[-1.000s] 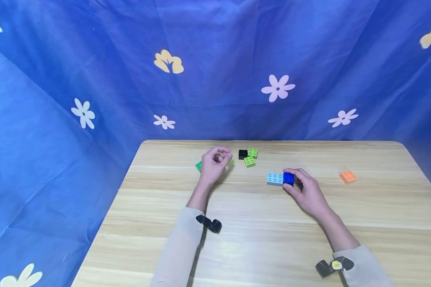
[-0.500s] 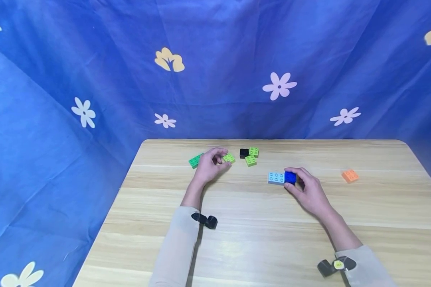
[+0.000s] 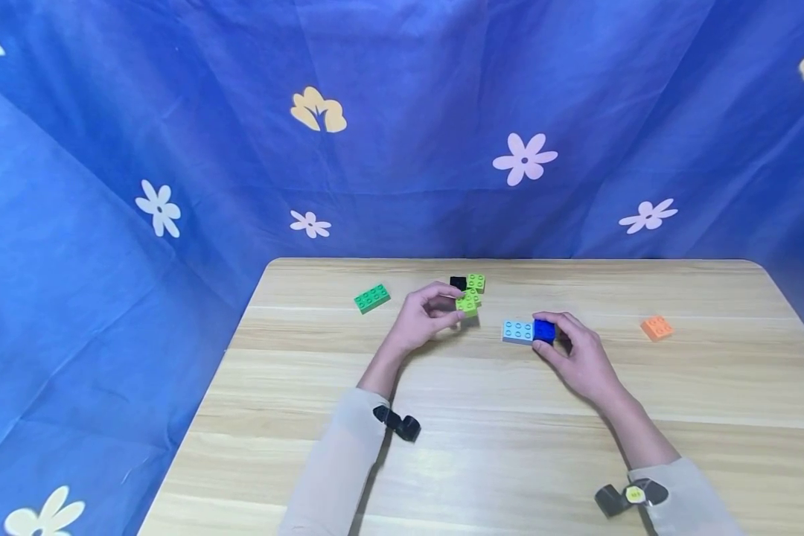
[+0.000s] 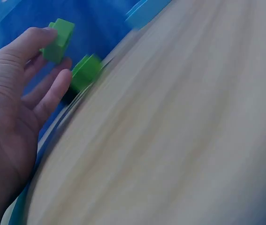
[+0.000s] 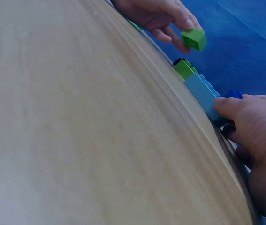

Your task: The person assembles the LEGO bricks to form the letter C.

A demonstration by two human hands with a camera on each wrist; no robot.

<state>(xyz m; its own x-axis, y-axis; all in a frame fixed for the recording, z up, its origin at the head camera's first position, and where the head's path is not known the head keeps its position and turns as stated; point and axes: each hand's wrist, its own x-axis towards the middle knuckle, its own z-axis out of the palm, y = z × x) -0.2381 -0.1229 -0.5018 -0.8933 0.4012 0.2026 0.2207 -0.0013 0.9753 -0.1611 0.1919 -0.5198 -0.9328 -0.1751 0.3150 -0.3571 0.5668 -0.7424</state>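
My left hand [image 3: 423, 316] pinches a lime green toy brick [image 4: 59, 41] between thumb and fingertips, raised off the table in both wrist views. In the head view this brick overlaps a second lime brick [image 3: 474, 298] behind it. My right hand [image 3: 581, 359] grips a dark blue brick [image 3: 544, 331] by its near and far sides, thumb toward me. A light blue eight-stud-style long brick [image 3: 518, 332] lies against the blue one's left side, on the table. In the right wrist view my thumb sits at the end of the light blue brick [image 5: 202, 95].
A black brick [image 3: 458, 283] and another lime brick [image 3: 476, 282] stand side by side near the table's back edge. A green long brick [image 3: 372, 298] lies at the left, an orange brick [image 3: 656, 327] at the right. A blue flowered curtain [image 3: 402, 149] hangs behind the table.
My left hand has picked up the lime brick that lay beside the green one and carried it right, toward the other lime bricks. The right hand keeps its grip on the dark blue brick.
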